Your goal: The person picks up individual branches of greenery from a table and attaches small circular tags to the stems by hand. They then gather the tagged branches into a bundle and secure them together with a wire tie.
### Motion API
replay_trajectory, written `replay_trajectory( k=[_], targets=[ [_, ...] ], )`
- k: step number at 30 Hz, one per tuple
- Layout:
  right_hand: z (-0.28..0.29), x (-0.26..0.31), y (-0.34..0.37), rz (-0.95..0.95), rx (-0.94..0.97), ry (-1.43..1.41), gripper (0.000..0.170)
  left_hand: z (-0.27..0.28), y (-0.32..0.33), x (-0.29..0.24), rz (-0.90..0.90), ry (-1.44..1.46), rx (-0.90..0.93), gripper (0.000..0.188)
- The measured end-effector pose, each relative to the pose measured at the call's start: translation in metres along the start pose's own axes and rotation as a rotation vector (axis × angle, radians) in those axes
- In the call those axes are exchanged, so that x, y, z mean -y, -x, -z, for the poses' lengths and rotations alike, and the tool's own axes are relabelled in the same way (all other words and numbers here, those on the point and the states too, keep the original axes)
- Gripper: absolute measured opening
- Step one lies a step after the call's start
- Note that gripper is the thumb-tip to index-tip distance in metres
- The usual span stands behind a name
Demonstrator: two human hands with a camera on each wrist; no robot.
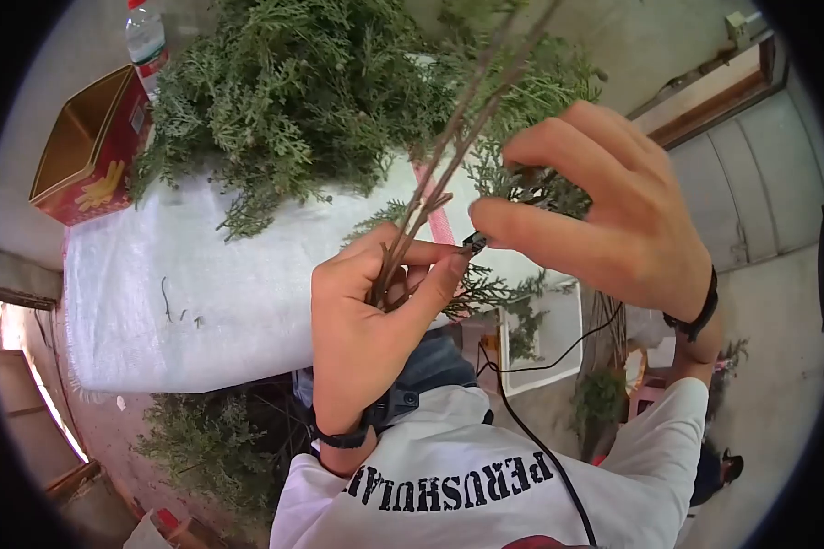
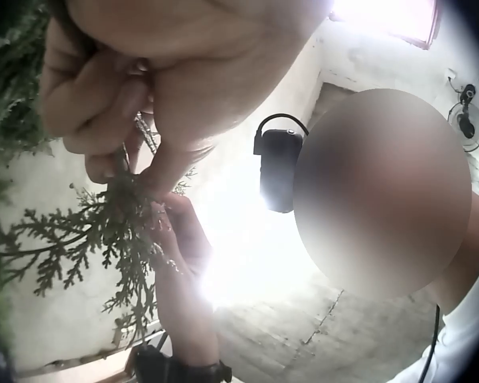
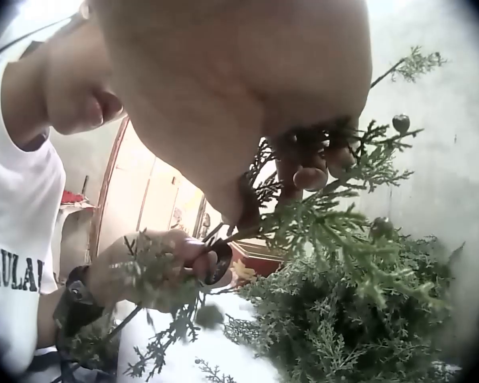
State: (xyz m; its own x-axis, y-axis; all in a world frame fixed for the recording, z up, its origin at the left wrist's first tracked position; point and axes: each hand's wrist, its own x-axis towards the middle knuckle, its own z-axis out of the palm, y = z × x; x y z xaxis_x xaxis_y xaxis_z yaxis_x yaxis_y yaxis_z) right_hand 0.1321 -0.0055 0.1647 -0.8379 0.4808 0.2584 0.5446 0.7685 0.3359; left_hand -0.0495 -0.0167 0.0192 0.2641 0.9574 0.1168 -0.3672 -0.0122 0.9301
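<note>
My left hand (image 1: pixel 366 306) grips a few bare brown stems (image 1: pixel 435 178), which rise away from me. At its thumb and index tips sits a small black piece (image 1: pixel 474 242), seen as a black loop (image 3: pixel 218 267) in the right wrist view; its kind cannot be made out. Just right of it, my right hand (image 1: pixel 613 215) curls its thumb and fingers about a green conifer sprig (image 3: pixel 327 211). Scaly leaves and small round cones show on this sprig. In the left wrist view, leafy twigs (image 2: pixel 72 239) hang beneath both hands.
A large heap of conifer branches (image 1: pixel 293 101) covers the far side of the white woven sheet (image 1: pixel 201 274). At far left stand a red box (image 1: pixel 110 174) and a bottle (image 1: pixel 146 41). More branches (image 1: pixel 220 448) lie below. A black cable (image 1: pixel 540 439) runs down my shirt.
</note>
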Motion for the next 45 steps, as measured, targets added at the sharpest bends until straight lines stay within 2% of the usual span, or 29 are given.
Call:
replay_trajectory(
  k=[4,16,29,45],
  targets=[
    [-0.005,0.005,0.008,-0.121,0.096,-0.097,0.032,-0.001,0.001,-0.008,0.042,-0.057,0.045,0.009],
    [-0.014,0.01,0.017,-0.304,0.137,-0.359,0.021,0.002,0.005,-0.002,0.064,-0.008,0.026,0.011],
    [-0.023,0.009,0.023,-0.273,0.128,-0.345,0.022,-0.002,0.005,-0.001,0.088,0.047,0.015,0.01],
    [-0.042,0.006,0.027,-0.237,0.024,-0.358,0.024,0.002,0.002,0.005,0.09,0.094,0.035,0.01]
  ],
)
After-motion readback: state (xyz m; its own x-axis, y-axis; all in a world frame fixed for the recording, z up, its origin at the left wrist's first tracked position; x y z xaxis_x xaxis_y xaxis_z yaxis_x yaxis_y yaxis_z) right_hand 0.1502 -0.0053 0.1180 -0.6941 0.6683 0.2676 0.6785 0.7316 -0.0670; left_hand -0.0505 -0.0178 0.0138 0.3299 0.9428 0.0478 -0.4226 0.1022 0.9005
